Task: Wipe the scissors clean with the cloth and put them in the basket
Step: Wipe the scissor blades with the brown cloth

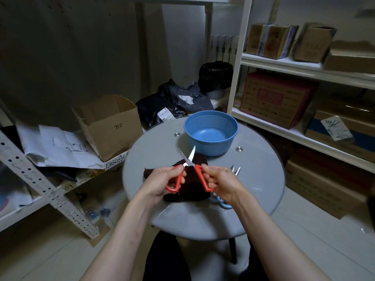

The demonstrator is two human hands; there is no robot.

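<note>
Gripping red scissors (189, 159) spread open over cloth (192, 185): left hand (164, 180) fingers curled round one handle, right hand (220, 181) round other.

Dim storeroom: round grey table (253, 189) in the middle, white shelf unit (304, 66) with cardboard boxes (278, 98) right of it, slotted metal rack (40, 185) with an open box (109, 126) and loose papers (58, 147) left of it, black bin (215, 76) and dark parcel bags (160, 106) behind it, pale tiled floor (60, 250) under it.
</note>
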